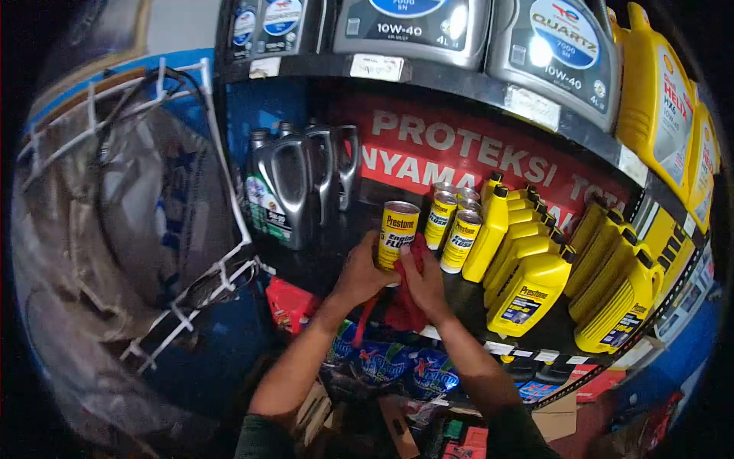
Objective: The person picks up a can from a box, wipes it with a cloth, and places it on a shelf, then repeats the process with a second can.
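My left hand (362, 269) is wrapped round the lower part of a yellow and white Prestone engine flush can (400, 223), which stands upright with a slight tilt over the middle shelf. In my right hand (423, 284) is a red cloth (399, 306), bunched against the can's right side and hanging below it. More engine flush cans (462, 242) stand just to the right. Beside them is a row of yellow Prestone bottles (527, 300). Whether the can's base touches the shelf is hidden by my hands and the cloth.
Grey oil jugs (413, 34) and yellow Shell jugs (664, 99) line the upper shelf (459, 75). Dark grey bottles (284, 180) stand left on the middle shelf. Blue packets (382, 366) sit below. A white wire rack (229, 168) with bags is at the left.
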`<state>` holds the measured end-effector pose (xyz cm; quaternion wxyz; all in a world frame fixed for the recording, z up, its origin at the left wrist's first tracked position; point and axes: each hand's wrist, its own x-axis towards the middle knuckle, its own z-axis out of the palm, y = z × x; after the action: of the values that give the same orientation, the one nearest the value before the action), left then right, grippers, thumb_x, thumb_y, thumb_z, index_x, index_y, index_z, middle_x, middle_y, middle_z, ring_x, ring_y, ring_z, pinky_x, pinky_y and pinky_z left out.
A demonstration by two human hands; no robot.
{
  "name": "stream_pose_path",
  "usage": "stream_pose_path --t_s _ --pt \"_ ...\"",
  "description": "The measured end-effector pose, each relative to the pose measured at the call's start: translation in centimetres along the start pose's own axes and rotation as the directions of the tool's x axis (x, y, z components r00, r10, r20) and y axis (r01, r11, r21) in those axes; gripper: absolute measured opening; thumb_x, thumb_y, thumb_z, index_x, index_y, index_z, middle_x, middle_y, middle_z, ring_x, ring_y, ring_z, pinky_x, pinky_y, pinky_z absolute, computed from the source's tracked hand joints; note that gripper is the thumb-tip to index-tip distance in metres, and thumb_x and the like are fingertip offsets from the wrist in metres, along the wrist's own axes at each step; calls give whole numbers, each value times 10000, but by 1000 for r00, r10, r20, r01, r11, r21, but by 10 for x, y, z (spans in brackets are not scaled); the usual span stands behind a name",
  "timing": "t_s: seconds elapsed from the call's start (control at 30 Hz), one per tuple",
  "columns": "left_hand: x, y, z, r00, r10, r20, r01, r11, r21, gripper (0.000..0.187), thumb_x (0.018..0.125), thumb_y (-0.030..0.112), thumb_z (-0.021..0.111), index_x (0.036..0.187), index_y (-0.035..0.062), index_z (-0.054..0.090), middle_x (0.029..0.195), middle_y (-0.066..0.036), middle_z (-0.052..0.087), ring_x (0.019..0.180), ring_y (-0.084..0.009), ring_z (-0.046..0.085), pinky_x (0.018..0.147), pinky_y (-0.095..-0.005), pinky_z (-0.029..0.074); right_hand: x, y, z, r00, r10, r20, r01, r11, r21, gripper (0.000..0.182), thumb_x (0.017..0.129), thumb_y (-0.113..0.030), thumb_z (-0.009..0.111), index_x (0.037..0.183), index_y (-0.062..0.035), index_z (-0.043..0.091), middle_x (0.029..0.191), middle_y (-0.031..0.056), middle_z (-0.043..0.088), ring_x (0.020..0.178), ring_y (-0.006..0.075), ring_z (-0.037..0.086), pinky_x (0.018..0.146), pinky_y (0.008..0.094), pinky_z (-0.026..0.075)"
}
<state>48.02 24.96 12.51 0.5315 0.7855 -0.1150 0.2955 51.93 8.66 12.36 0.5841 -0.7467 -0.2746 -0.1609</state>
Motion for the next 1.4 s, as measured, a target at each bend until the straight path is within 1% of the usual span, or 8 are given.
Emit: stream_pose_path --t_s 0.37,0.6,0.7,0.8,0.93,1.17,1.37,1.4 --pt "68 -66 31 932 140 334 -146 989 -7 802 683 250 954 1311 8 517 1213 -184 683 1164 -300 670 1009 -453 530 23 37 -25 999 -41 -8 37 953 -302 580 967 -469 701 1172 72 666 1067 265 732 1038 375 722 929 434 540" --pt "96 -92 50 895 281 346 -289 957 -29 774 647 236 952 1198 -2 464 1164 -246 644 1150 -424 650 975 -491 531 13 31 -33 997 21 -75 -52 894 -446 635 934 -503 713 1176 81 653 1050 302 718 1053 415 712 932 455 540" --pt "113 -105 59 890 273 365 -314 948 56 803 643 220 957 1235 -6 465 1191 -227 647 1161 -394 656 991 -476 529 3 24 -51 954 223 201 -54 787 -615 663 906 -536 724 1236 33 640 1078 289 717 1063 442 697 947 482 533" --pt "127 -107 59 886 224 406 -276 958 73 837 646 203 961 1287 -6 466 1241 -205 654 1180 -350 669 1013 -458 529 -6 6 -55 950 187 250 7 788 -616 678 894 -547 734 1242 27 643 1085 287 714 1073 441 692 944 483 536" --pt "140 -119 70 863 271 428 -300 954 2 884 669 199 957 1352 -16 437 1276 -199 639 1191 -325 668 1009 -450 541 -6 -5 -49 971 219 100 -74 665 -743 778 906 -535 747 1274 84 451 1093 320 650 1070 463 673 960 470 527" --pt "136 -117 73 840 247 483 -271 962 -22 825 748 170 928 1354 -38 408 1221 -169 637 1141 -277 678 942 -432 593 4 18 -47 975 144 171 -26 834 -551 764 875 -438 826 1279 53 403 1169 298 612 1162 403 640 1010 456 502" --pt "143 -134 51 706 214 675 -225 972 -73 535 750 129 929 1041 15 495 1038 -131 622 984 -241 700 861 -375 627 6 23 -51 961 75 265 77 851 -520 683 884 -514 796 1276 -14 546 1222 233 650 1148 340 647 1012 432 502" --pt "142 -133 51 707 214 674 -226 972 -72 535 750 129 929 1041 15 495 1038 -131 622 984 -241 700 861 -375 627 8 14 -54 890 189 415 31 883 -468 632 900 -521 779 1241 -19 605 1223 221 665 1135 319 649 1004 420 505"
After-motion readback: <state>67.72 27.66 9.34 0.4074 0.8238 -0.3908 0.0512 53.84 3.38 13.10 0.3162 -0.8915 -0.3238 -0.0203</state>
